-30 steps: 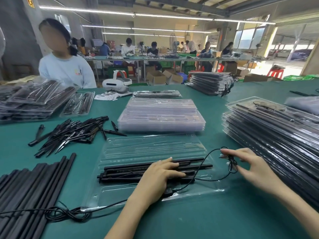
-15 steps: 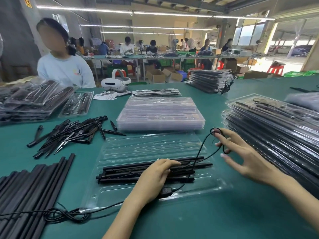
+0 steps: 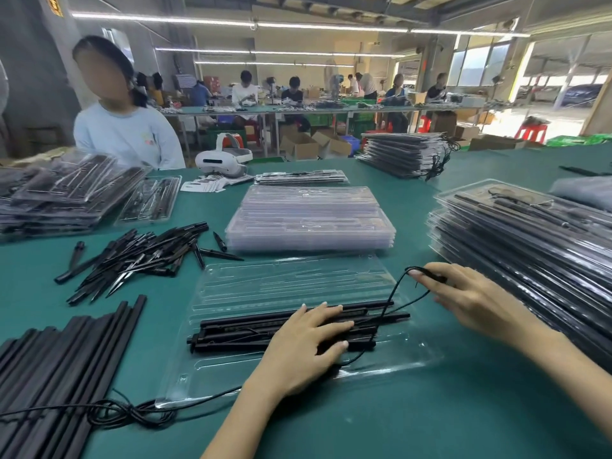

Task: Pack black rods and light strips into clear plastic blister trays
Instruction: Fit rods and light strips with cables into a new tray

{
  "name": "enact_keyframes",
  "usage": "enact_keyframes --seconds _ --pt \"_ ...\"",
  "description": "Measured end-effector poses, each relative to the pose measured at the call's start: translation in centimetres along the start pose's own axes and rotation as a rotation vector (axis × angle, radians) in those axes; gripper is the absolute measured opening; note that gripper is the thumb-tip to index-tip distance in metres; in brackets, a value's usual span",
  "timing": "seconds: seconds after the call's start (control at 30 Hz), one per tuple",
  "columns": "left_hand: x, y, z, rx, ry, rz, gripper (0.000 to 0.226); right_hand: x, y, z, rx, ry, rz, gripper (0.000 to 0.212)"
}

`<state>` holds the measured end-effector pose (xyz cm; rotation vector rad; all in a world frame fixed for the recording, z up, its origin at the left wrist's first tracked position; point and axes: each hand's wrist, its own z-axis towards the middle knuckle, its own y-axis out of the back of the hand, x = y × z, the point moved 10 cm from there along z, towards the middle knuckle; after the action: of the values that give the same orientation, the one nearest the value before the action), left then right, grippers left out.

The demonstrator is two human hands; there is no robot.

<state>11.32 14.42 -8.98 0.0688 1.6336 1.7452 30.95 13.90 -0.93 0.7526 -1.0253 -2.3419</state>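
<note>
An open clear blister tray (image 3: 265,286) lies on the green table in front of me. Several black rods and light strips (image 3: 238,329) lie along its near half. My left hand (image 3: 304,346) rests flat on their right part, fingers spread. A thin black cable (image 3: 392,296) rises from the strips to my right hand (image 3: 470,293), which pinches its looped end above the tray's right edge. The cable's other run trails off the tray to a tangle (image 3: 129,414) at the lower left.
A stack of empty clear trays (image 3: 311,220) stands just behind the open one. Filled trays are piled at the right (image 3: 530,246), far left (image 3: 63,197) and back (image 3: 404,147). Loose black spikes (image 3: 142,256) and black rods (image 3: 56,369) lie at left. A person sits opposite.
My right hand has carried the cable end up and away from me, from beside the tray's near right part to above its right edge. The left hand stays on the strips.
</note>
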Motion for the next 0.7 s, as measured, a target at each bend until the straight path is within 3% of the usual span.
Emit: enact_keyframes --seconds 0.13,0.27,0.37,0.57,0.7 --pt "0.6 -0.6 0.0 0.074 0.048 0.015 0.053 -0.8 -1.3 -1.4 0.160 -0.034 0.096 0.062" --pt "0.4 -1.6 -0.2 0.172 0.024 0.188 0.075 -0.6 -0.8 -1.5 0.163 0.044 -0.070 0.081" --pt "0.4 -1.7 -0.2 0.184 0.022 0.221 0.066 -0.4 -0.6 -1.5 0.166 0.079 -0.130 0.077" --pt "0.8 -1.8 -0.1 0.159 0.053 0.199 0.048 0.1 0.2 -1.1 0.147 0.199 -0.199 0.034" --pt "1.0 -1.9 0.0 0.153 0.051 0.205 0.047 -1.3 1.0 -0.8 0.153 0.050 0.024 0.051"
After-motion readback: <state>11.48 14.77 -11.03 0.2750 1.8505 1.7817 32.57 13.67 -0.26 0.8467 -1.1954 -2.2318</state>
